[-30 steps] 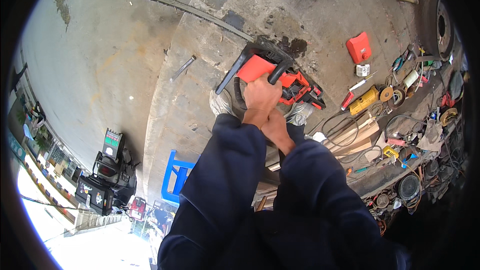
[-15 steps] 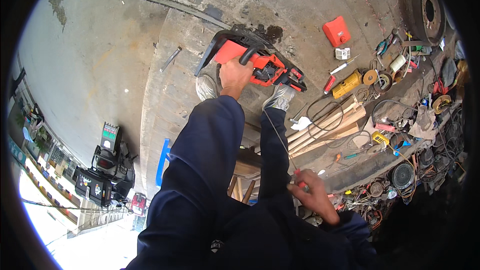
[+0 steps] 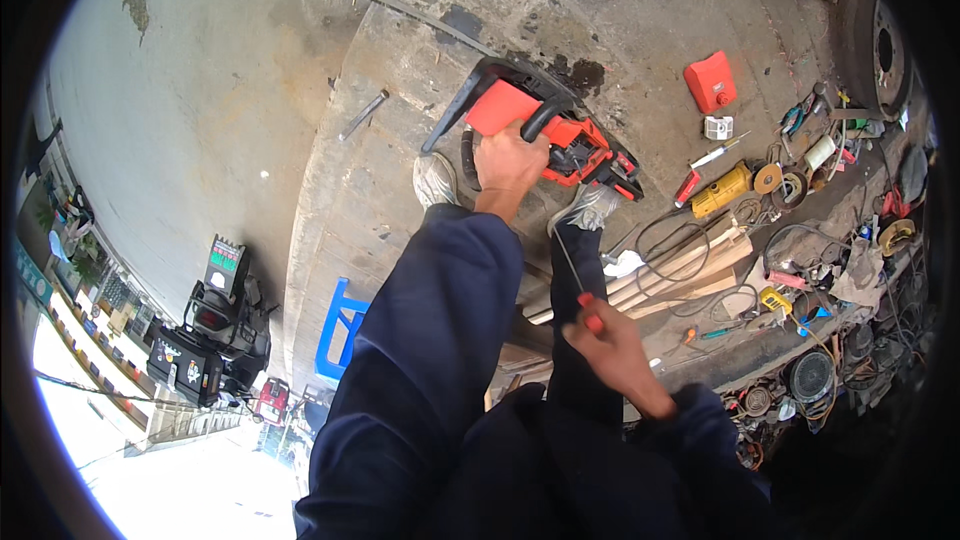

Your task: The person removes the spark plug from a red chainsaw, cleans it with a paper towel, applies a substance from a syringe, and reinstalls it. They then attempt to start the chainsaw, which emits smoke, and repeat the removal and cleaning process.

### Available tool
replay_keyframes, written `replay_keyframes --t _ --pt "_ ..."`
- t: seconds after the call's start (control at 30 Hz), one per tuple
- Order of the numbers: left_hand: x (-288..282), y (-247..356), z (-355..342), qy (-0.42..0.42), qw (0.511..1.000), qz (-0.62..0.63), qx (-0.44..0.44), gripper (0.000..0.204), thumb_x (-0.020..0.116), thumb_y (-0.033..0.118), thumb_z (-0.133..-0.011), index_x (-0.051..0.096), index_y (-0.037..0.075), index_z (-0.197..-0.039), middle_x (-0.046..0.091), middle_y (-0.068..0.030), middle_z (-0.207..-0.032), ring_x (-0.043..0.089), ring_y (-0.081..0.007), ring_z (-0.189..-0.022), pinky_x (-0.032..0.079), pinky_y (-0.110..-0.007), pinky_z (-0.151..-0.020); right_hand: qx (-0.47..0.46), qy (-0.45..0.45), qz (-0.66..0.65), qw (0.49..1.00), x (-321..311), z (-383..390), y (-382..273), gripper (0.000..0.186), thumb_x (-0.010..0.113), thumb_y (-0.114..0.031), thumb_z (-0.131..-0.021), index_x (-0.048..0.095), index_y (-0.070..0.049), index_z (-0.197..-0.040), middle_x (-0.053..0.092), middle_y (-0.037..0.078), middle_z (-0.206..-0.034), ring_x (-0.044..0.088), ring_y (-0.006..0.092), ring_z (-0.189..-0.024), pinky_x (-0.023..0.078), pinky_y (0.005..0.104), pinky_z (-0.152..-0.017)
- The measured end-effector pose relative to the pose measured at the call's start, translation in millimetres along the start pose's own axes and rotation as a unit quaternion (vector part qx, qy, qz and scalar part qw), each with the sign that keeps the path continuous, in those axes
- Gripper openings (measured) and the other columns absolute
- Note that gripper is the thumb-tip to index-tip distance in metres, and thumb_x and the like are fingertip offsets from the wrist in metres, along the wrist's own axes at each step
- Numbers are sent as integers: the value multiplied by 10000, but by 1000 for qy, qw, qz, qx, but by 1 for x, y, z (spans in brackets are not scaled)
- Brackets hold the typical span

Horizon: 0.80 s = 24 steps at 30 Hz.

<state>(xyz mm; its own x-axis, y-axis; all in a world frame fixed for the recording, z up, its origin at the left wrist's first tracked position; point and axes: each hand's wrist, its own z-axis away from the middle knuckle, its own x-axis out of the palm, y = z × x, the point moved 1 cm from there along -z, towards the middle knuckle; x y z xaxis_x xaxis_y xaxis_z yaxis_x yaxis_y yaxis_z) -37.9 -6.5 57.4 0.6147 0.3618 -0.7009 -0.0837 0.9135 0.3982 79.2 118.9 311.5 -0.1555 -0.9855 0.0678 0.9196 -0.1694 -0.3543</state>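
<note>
An orange-red and black chainsaw (image 3: 580, 145) lies on the concrete between my feet, its long bar (image 3: 385, 8) stretching to the upper left. My left hand (image 3: 508, 165) is closed on the saw's black top handle. Low and right of it, my right hand (image 3: 610, 345) grips a red pull handle (image 3: 589, 302) on a thin cord, stretched up toward the saw and my right shoe (image 3: 597, 204). My left shoe (image 3: 434, 182) is beside the saw. A metal bar (image 3: 362, 115) lies to its left, a red plastic part (image 3: 710, 78) to its right.
A blue stool (image 3: 341, 325) stands at lower left, near a parked scooter (image 3: 215, 325). Along the right lie a yellow power tool (image 3: 725, 192), wooden boards (image 3: 700, 265), cables, hand tools, a wheel (image 3: 880, 60) and jumbled metal parts (image 3: 810, 375).
My right hand has left the saw, drawing the red handle and cord down toward me, then rose slightly. My left hand stays on the saw. The view has shifted a little.
</note>
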Motion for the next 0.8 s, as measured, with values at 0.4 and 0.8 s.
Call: replay_keyframes --t 0.4,0.8 --pt "-4 13 -5 -47 997 -44 -48 307 698 382 -830 793 97 -894 778 -246 -935 742 -471 -935 582 -554 -921 -58 152 98 982 -92 155 96 225 788 -97 -905 597 -30 -808 595 50 -810 527 160 -727 433 313 -708" --pt "0 8 -6 -72 995 -24 -63 289 711 377 -837 789 111 -918 769 -247 -885 744 -487 -885 598 -575 -875 -175 128 210 953 98 -247 124 320 756 -234 -958 691 -44 -1207 733 149 -1145 722 354 -1014 567 453 -918"
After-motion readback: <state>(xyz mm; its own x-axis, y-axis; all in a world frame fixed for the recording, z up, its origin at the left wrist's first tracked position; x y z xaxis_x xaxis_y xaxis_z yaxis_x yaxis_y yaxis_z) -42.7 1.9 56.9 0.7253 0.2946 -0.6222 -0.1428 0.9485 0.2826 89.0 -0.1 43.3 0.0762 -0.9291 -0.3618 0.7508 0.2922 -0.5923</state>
